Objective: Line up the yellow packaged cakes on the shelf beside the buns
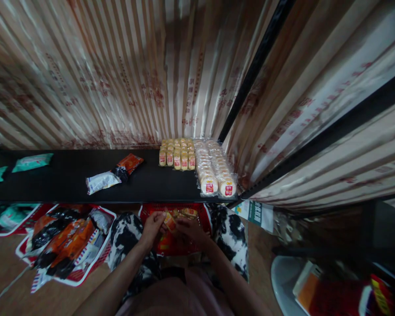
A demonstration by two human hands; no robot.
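Note:
My left hand (152, 226) and my right hand (190, 229) meet low in the middle over a red basket (171, 245) between my knees. Both pinch a small yellow snack packet (169, 220) between their fingers. The basket holds more small packets. Above my hands runs a black shelf (69, 175). On it stand rows of small yellow packets (177, 154) and, to their right, rows of round wrapped cakes (215, 172).
A white packet (102, 181) and an orange packet (129, 163) lie mid-shelf; green packets (32, 161) lie at its left end. A red-and-white tray (69, 245) of orange and black packets sits on the floor at left. Striped paper covers the wall.

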